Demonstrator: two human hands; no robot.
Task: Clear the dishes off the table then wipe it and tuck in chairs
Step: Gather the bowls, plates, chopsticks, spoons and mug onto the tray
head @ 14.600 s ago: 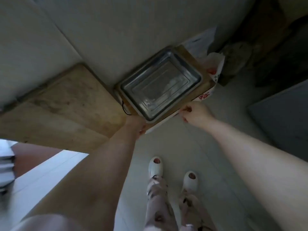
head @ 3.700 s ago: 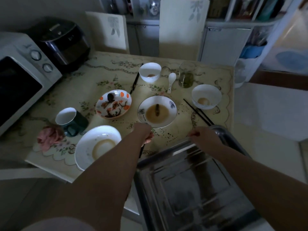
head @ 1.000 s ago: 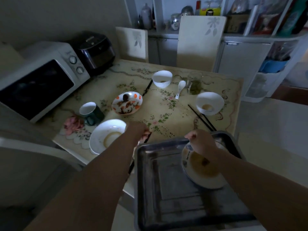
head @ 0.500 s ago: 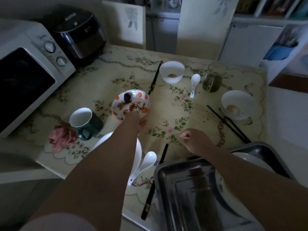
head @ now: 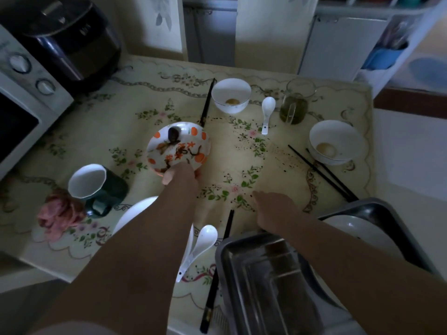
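Green mug (head: 96,187) was set left on the bench (head: 96,139). Orange-patterned bowl (head: 178,147), mid-bench, was pinched at its near rim by the left hand (head: 182,174). Right hand (head: 274,209) was held over the bench, fingers spread, nothing gripped. Metal tray (head: 242,274) with a white plate (head: 358,228) was seen right.

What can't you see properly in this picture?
- White plate: mostly hidden under the left arm, head view.
- Dish in the metal tray: partly covered by the right arm.
- Left hand fingers under the orange-patterned bowl: hidden by the bowl.
- Microwave: cut off at the left edge.
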